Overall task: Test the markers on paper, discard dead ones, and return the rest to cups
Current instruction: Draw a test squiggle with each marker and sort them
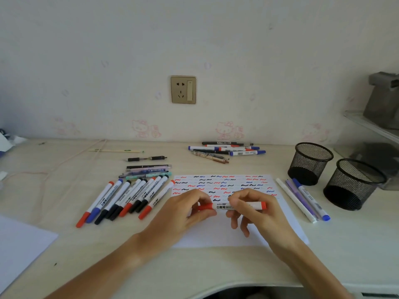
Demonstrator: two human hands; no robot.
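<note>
Flanking paper (pixel 220 234) — marker row (pixel 127 197) left | mesh cups (pixel 332 175) right

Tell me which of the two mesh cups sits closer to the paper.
The far-left mesh cup is closer to the paper; the other cup stands farther right.

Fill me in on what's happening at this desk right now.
A person is testing markers. Both hands hold one red-capped white whiteboard marker level above the white sheet of paper: the left hand grips its cap end, the right hand pinches the barrel. The sheet's upper part is covered with red, blue and black squiggles. A row of capped markers lies left of the sheet, another pile sits nearer the wall, and three pens lie beside two black mesh cups, which appear empty.
</note>
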